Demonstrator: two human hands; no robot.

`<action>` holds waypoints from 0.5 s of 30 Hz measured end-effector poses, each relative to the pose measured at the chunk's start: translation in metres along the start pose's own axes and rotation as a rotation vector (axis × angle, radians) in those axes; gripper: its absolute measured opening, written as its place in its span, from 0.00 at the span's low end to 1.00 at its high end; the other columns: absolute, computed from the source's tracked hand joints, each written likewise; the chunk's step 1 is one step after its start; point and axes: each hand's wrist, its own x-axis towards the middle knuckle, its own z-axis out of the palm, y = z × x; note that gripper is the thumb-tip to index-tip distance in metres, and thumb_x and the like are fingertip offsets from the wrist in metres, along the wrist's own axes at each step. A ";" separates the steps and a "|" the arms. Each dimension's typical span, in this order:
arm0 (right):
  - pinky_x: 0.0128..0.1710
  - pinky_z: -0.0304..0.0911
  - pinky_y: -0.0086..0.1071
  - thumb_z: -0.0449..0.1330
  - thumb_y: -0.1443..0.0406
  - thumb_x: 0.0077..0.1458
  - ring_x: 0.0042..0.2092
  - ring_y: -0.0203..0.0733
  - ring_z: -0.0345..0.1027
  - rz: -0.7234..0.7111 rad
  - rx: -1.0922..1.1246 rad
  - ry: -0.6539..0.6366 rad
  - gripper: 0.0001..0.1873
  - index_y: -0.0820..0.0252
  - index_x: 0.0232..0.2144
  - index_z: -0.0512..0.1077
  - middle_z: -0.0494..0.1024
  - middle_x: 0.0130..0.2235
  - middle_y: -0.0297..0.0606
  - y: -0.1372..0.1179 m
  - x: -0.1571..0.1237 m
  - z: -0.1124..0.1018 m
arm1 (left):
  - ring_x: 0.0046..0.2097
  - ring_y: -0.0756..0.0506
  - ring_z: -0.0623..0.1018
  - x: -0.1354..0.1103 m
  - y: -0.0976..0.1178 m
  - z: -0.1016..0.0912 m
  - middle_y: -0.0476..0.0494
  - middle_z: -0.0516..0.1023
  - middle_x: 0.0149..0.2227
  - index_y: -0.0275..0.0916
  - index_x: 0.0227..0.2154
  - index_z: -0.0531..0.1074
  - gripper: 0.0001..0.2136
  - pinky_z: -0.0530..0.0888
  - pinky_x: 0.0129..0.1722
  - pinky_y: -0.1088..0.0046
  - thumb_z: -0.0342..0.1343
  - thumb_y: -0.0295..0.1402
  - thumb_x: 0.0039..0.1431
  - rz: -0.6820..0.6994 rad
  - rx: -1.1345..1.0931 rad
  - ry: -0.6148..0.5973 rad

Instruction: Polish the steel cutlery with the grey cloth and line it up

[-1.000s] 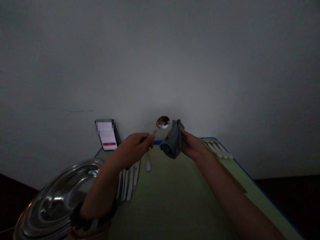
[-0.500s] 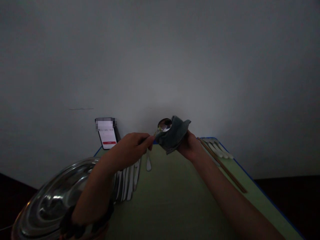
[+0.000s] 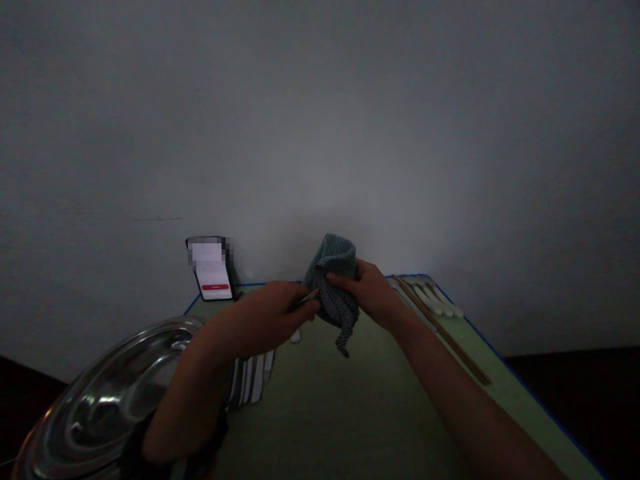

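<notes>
My left hand (image 3: 287,307) is closed on the handle of a metal spoon (image 3: 307,297). The spoon's bowl is hidden inside a grey-green cloth (image 3: 336,267) with a dark checked side. My right hand (image 3: 373,290) grips that cloth, its thumb pressed over the front, and the cloth wraps around the spoon's bowl. One corner of the cloth hangs down above the table. Under my left hand, the end of another piece of cutlery (image 3: 296,336) lies on the table.
Several knives (image 3: 253,380) lie side by side near a large metal basin (image 3: 100,400) at left. A phone (image 3: 213,270) leans against the wall. Chopsticks (image 3: 445,333) and several white-handled utensils (image 3: 440,303) lie along the right edge of the green table (image 3: 320,413).
The spoon's bowl was showing; now the cloth covers it. My right hand has turned, folding the cloth over, and my left hand has come slightly lower with the handle.
</notes>
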 end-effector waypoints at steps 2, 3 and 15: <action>0.43 0.64 0.40 0.64 0.59 0.41 0.39 0.42 0.70 -0.045 -0.113 0.047 0.18 0.60 0.36 0.72 0.77 0.39 0.41 -0.002 0.003 -0.010 | 0.27 0.48 0.71 -0.001 -0.005 0.001 0.48 0.72 0.25 0.37 0.31 0.70 0.16 0.64 0.26 0.75 0.40 0.41 0.60 -0.009 -0.044 -0.045; 0.44 0.63 0.41 0.64 0.59 0.42 0.40 0.42 0.70 -0.079 -0.137 0.098 0.18 0.60 0.37 0.72 0.77 0.40 0.41 -0.003 0.004 -0.015 | 0.27 0.49 0.71 -0.001 -0.008 0.001 0.49 0.71 0.24 0.37 0.31 0.69 0.16 0.64 0.26 0.76 0.39 0.40 0.60 -0.020 -0.070 -0.051; 0.39 0.65 0.34 0.55 0.53 0.49 0.37 0.37 0.70 -0.107 0.645 0.672 0.18 0.61 0.35 0.69 0.75 0.37 0.38 -0.016 0.006 0.012 | 0.25 0.50 0.68 0.019 0.018 0.029 0.51 0.67 0.24 0.39 0.29 0.62 0.12 0.64 0.26 0.76 0.36 0.34 0.62 0.112 -0.152 0.015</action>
